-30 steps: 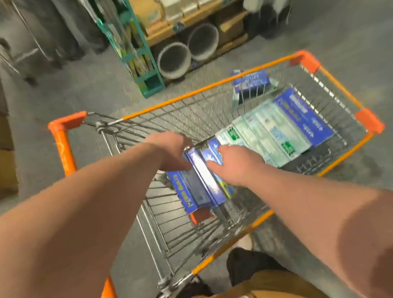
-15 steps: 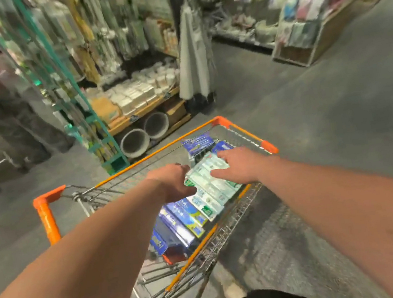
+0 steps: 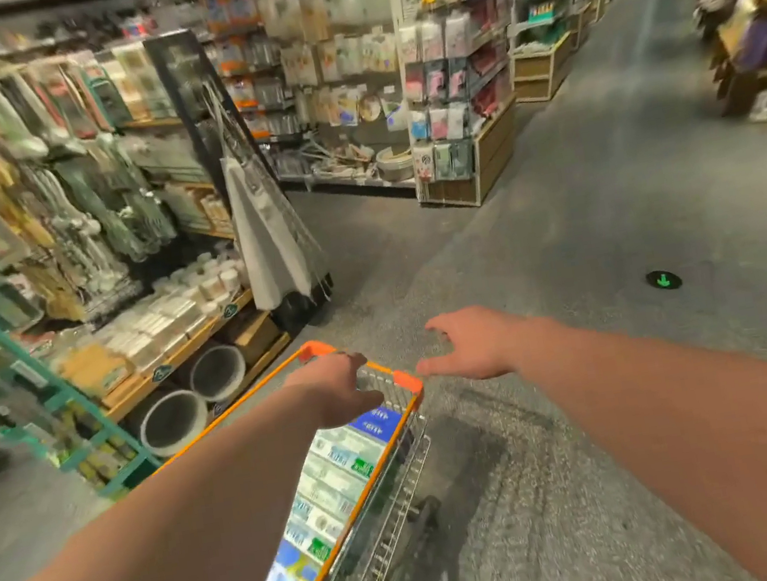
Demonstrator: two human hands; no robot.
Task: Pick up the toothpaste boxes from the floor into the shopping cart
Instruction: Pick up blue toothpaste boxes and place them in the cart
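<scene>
Left hand (image 3: pixel 336 389) hides its fingers at the shopping cart (image 3: pixel 406 381) rim, grip unclear; right hand (image 3: pixel 474 344) spread, empty; toothpaste boxes (image 3: pixel 343 470) partly covered.

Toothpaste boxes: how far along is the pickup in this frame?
Done: a row of toothpaste boxes lies in the shopping cart. In hand: nothing; the right hand is spread open over the floor beside the cart, the left hand is at the cart's far rim, grip unclear. Left: no boxes show on the visible floor, so any remaining ones are out of view.
</scene>
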